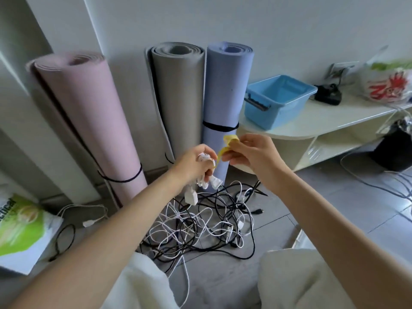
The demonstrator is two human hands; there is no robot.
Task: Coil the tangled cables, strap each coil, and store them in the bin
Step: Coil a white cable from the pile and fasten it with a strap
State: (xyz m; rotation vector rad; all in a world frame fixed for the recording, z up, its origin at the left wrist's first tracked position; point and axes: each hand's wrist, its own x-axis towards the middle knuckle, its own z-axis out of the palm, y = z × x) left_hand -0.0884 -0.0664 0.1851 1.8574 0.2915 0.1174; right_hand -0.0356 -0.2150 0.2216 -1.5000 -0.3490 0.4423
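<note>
- L hand grips small white cable coil, plugs hanging below, held above floor tangle.
- R hand pinches yellow strap; strap's other end touches coil.
- Black + white cable tangle on floor in front of rolled mats.
- Blue bin at counter left end, by blue mat.

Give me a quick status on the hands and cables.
Left hand holds white coil. Right hand pinches yellow strap. Tangle on floor; bin on shelf.
</note>
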